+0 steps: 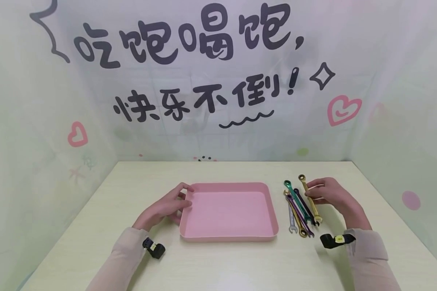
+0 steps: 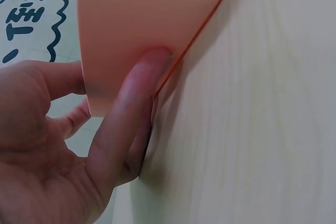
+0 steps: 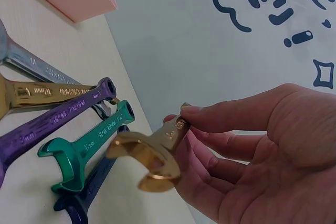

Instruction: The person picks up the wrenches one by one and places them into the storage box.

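Five combination wrenches (image 3: 100,135) lie clustered on a wood-grain tabletop (image 1: 225,262), just right of a pink rectangular tray (image 1: 227,214). At the cluster's right side, a person's right hand (image 1: 329,192) pinches a gold combination wrench (image 1: 311,202) between thumb and fingers; the left hand (image 1: 169,205) grips the tray's left side.

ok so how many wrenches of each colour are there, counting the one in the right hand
Gold: 2, the held gold wrench and the loose gold wrench
Silver wrench: 1
Purple wrench: 1
Green wrench: 1
Dark blue wrench: 1
Total: 6
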The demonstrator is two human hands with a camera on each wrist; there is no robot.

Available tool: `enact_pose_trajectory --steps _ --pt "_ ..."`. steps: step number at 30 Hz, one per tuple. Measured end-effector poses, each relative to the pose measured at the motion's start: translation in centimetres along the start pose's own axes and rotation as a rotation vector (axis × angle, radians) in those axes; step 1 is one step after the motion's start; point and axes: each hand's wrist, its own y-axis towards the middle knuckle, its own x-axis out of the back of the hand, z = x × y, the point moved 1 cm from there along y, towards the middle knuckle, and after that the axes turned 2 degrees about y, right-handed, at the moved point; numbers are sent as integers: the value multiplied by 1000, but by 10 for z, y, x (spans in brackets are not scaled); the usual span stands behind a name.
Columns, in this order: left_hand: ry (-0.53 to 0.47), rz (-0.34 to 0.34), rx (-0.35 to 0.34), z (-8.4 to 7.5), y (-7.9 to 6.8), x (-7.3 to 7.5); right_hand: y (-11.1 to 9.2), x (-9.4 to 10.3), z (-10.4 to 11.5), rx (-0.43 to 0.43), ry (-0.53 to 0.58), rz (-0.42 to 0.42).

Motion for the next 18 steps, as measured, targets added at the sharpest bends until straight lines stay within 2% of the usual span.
enact_pose_trajectory --steps 9,18 --pt "2 -17 -5 0 0 0 0 -7 8 47 40 26" --pt "-2 -9 -10 1 0 1 -2 -12 14 39 38 39"
